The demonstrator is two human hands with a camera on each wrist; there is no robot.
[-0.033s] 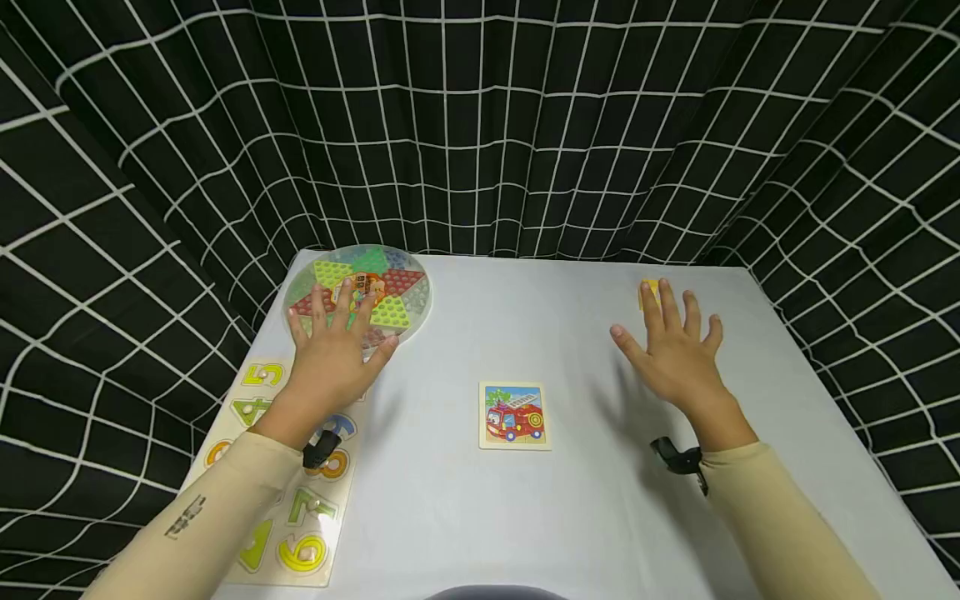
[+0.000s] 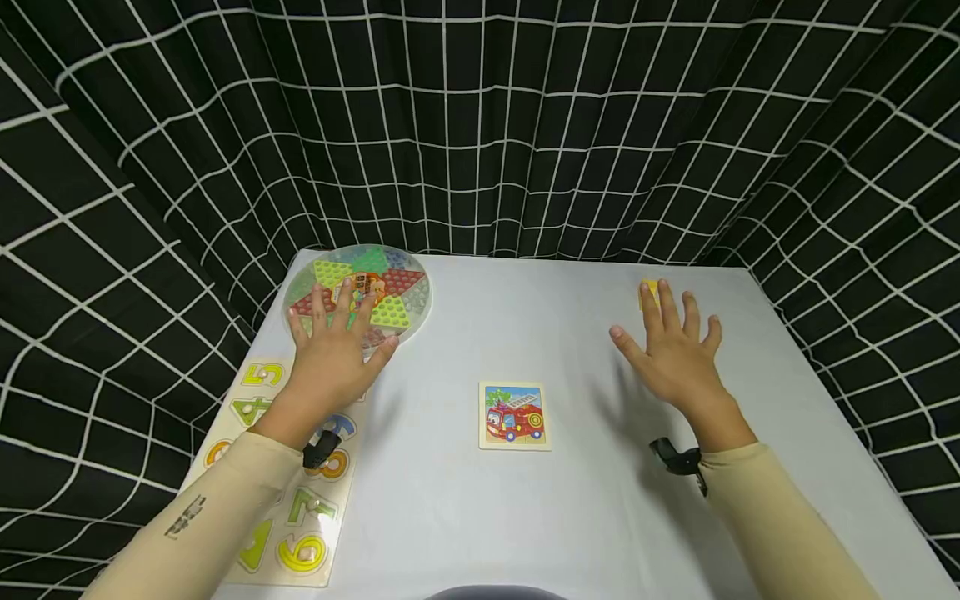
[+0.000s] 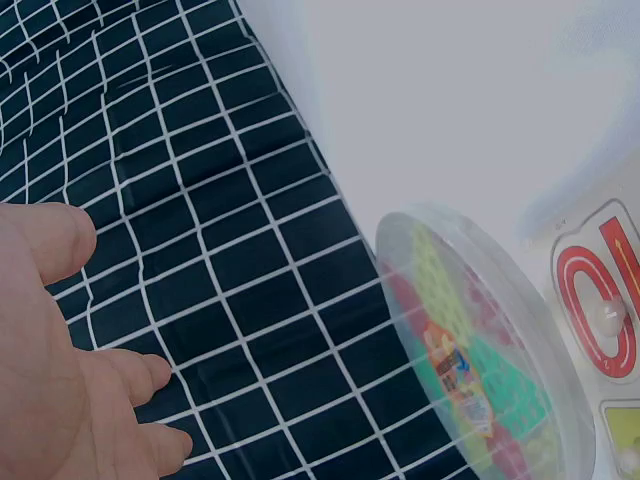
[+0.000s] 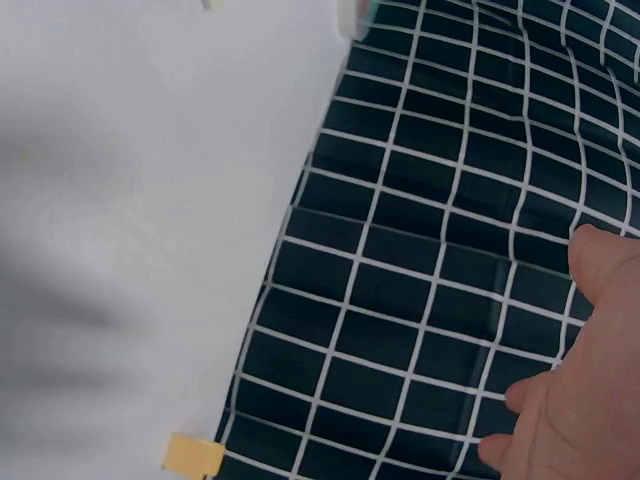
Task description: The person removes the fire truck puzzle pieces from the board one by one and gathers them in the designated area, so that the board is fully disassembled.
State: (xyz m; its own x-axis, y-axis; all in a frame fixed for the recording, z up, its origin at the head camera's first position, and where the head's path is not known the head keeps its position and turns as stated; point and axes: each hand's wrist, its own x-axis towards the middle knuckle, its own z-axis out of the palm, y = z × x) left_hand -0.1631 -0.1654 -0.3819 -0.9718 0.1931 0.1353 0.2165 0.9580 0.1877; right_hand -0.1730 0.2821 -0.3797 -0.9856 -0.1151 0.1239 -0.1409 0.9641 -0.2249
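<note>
My left hand (image 2: 330, 371) hovers with spread, straight fingers over the number puzzle board (image 2: 307, 521) and the near side of a round Chinese checkers board (image 2: 408, 287). On the right, my other hand (image 2: 678, 362) is held above the white table, fingers spread too, its shadow falling below. Both hands hold nothing. Between them a small square picture puzzle (image 2: 514, 417) with a red fire truck lies flat. Just beyond the right fingertips is a small yellow piece (image 2: 649, 293), partly covered by them; the right wrist view shows this yellow piece (image 4: 194, 455) at the table's edge.
Black cloth with a white grid (image 2: 480, 125) hangs round the back and sides of the white table (image 2: 495, 517). In the left wrist view, the round board (image 3: 480, 350) lies beside the number board (image 3: 575, 240). A dark rounded edge (image 2: 495, 593) shows at the bottom.
</note>
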